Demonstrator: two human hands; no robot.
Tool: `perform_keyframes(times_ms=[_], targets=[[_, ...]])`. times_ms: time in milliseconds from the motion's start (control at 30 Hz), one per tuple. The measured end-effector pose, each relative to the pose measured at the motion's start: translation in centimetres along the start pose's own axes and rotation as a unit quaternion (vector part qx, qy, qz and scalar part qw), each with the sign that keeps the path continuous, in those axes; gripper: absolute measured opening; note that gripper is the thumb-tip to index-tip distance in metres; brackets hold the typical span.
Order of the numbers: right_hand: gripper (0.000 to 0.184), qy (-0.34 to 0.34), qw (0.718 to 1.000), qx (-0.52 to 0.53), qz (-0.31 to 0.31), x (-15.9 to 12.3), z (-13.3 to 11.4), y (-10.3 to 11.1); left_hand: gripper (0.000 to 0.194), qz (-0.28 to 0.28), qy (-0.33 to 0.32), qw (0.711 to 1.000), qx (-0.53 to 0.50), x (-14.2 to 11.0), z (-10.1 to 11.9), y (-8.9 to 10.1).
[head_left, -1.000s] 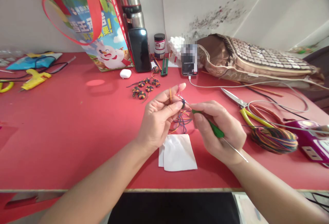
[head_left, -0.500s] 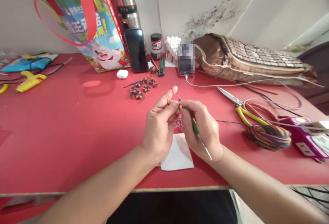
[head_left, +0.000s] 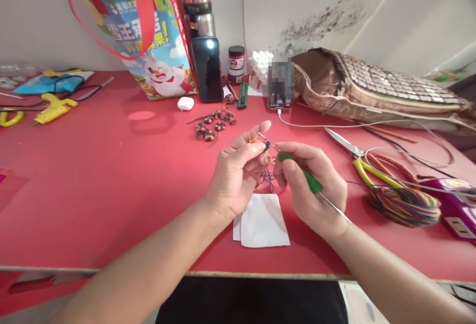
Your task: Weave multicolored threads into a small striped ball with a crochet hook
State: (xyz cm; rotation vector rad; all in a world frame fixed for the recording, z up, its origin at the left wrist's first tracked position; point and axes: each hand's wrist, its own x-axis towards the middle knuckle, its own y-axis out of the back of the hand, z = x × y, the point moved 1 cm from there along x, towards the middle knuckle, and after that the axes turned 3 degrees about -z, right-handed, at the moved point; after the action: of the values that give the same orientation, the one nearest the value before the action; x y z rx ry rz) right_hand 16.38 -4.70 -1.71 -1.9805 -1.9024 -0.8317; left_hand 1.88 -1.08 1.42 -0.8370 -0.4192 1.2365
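Observation:
Between the thumb and fingers of my left hand is a small dark piece of crochet work, with yarn looped over the index finger. My right hand grips a crochet hook by its green handle. The hook's thin metal tip reaches left to the work and the yarn near my left fingertips. Its other metal end sticks out past my right wrist. Below the fingers hang loose multicoloured strands. Under the hands lies white folded paper. Several small multicoloured crocheted pieces lie beyond my left hand.
Scissors and a coil of variegated yarn lie right, beside a purple power socket and a white cable. Behind stand phones, a jar, a gift bag and a sequined bag. A yellow glue gun lies left.
My right hand has moved right, away from my left, drawing the hook back so its metal tip shows. The dark work is more exposed. The whole view has shifted slightly.

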Motion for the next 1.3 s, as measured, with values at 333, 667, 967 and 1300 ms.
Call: perform_keyframes(times_ms=[333, 667, 967, 1300], targets=[[0.017, -0.014, 1.000, 0.025, 0.009, 0.1, -1.3, 0.3, 0.025, -0.011, -0.012, 1.000, 0.021, -0.1, 0.3, 0.1], [0.015, -0.014, 0.999, 0.040, 0.013, 0.2, -1.1, 0.3, 0.022, 0.005, -0.005, 1.000, 0.014, -0.1, 0.9, 0.1], [0.017, -0.018, 1.000, 0.012, 0.019, -0.1, -1.0, 0.3, 0.025, 0.010, 0.017, 1.000, 0.003, -0.1, 0.5, -0.3], [0.021, -0.032, 0.999, 0.014, 0.008, 0.0, -0.6, 0.4, 0.023, 0.027, 0.024, 0.999, 0.018, 0.0, 0.7, 0.1]])
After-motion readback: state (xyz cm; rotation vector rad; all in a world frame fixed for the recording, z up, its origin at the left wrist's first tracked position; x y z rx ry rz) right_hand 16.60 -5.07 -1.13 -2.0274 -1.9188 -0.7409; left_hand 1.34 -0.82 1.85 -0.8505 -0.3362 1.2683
